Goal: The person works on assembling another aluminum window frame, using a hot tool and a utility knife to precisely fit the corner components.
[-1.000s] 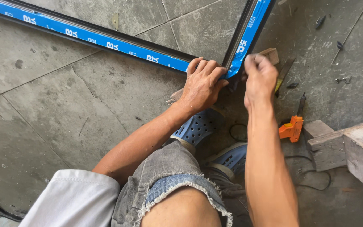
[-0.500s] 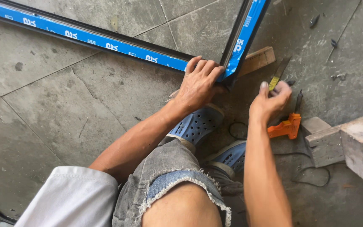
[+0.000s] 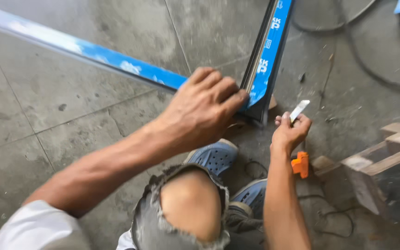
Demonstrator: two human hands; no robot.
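Two dark metal frame bars covered in blue protective film [image 3: 269,55] meet at a corner on the grey tiled floor. My left hand [image 3: 204,109] presses flat on that corner joint, fingers spread over both bars. Just right of the corner, my right hand [image 3: 289,132] grips a small flat pale tool [image 3: 299,110] that sticks up and to the right from my fingers. An orange tool [image 3: 300,163] lies on the floor below my right wrist.
A stack of wooden blocks [image 3: 376,162] sits at the right. Dark cables [image 3: 362,55] run across the floor at the upper right. My bent knee in torn grey jeans [image 3: 190,203] and blue perforated clogs [image 3: 216,157] fill the lower middle.
My right hand left the corner, dropped to the floor by the orange tool, picked up the small pale tool and came back up beside the corner. The left hand stayed on the joint. The view moved closer.
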